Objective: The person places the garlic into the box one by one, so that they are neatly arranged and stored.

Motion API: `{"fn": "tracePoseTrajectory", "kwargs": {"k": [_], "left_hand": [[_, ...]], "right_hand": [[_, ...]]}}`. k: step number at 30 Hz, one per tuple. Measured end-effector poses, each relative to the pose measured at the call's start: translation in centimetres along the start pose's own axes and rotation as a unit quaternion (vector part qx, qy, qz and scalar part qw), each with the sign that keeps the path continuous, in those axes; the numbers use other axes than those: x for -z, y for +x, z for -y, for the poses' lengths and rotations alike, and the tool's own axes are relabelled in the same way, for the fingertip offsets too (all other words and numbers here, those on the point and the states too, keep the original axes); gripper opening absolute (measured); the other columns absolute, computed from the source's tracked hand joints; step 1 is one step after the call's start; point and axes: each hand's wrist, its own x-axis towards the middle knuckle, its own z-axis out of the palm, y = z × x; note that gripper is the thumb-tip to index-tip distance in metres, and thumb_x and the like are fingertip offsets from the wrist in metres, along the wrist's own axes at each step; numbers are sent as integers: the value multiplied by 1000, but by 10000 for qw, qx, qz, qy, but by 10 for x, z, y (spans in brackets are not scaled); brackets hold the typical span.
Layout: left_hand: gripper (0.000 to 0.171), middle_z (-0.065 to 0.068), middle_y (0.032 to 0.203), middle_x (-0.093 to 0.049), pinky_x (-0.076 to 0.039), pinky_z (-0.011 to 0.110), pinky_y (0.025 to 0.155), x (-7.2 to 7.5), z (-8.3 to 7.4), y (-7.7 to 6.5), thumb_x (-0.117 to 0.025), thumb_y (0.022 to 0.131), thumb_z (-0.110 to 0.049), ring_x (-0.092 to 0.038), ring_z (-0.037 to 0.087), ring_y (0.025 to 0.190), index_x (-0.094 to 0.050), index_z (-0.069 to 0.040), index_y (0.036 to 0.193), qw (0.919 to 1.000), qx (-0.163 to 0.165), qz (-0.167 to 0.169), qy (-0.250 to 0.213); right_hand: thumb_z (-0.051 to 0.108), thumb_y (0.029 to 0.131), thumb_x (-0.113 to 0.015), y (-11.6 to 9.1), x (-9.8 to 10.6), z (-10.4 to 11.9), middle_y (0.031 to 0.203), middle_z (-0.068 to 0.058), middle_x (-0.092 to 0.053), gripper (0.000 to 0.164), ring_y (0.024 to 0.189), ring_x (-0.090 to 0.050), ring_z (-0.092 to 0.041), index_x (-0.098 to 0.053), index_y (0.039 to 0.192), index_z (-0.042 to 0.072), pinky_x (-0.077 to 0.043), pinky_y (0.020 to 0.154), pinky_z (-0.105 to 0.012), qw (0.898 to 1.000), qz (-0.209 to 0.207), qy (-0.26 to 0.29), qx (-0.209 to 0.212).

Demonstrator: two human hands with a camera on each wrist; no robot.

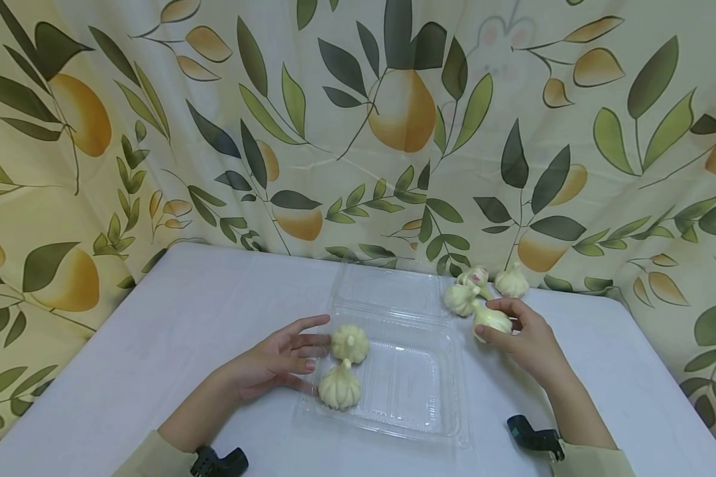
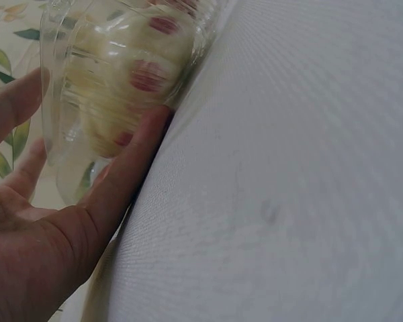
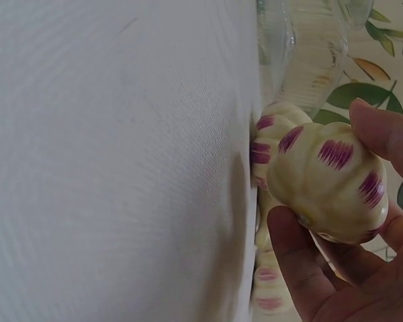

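My right hand [image 1: 534, 341] holds a pale garlic bulb [image 1: 494, 322] between thumb and fingers, right of a clear plastic container. Purple streaks mark this bulb [image 3: 329, 181] in the right wrist view. My left hand [image 1: 271, 361] has its fingers spread and fairly straight against the left side of the container [image 1: 408, 377]. Two garlic bulbs sit inside along that side, one behind [image 1: 350, 344] and one in front [image 1: 339, 385]. Seen from the left wrist, the fingers [image 2: 131, 151] lie along the container's outer wall, with a purple-marked bulb [image 2: 144, 60] showing through the plastic.
Several more garlic bulbs [image 1: 461, 299] cluster at the table's back edge, behind the right hand. The container's clear lid [image 1: 390, 291] lies folded back behind its base. A white cloth [image 1: 227, 298] covers the table, and a fruit-patterned curtain [image 1: 346, 185] hangs behind it.
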Motion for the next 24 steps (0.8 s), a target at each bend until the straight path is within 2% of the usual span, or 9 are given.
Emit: {"fn": "tracePoseTrajectory", "kwargs": {"k": [9, 15, 24], "left_hand": [[80, 20, 160, -28, -53, 57, 91, 1, 1, 1, -61, 93, -1, -33, 37, 144, -22, -21, 159, 10000, 5, -13, 9], [79, 19, 160, -28, -53, 57, 92, 1, 1, 0, -60, 93, 0, -32, 37, 145, -22, -21, 159, 10000, -6, 19, -10], [79, 20, 160, -28, -52, 58, 91, 1, 1, 1, -61, 94, -1, -31, 38, 145, -22, -21, 159, 10000, -9, 31, -37]], "right_hand": [[43, 86, -76, 0, -1, -1, 139, -17, -51, 67, 120, -48, -38, -51, 137, 8, -43, 87, -41, 10000, 41, -31, -22], [41, 87, -76, 1, -2, -1, 140, -18, -51, 65, 122, -47, -40, -51, 137, 8, -42, 92, -48, 10000, 67, -35, -20], [41, 87, -76, 2, -4, -2, 141, -17, -51, 64, 123, -46, -40, -52, 136, 8, -42, 94, -51, 9999, 105, -47, -36]]}}
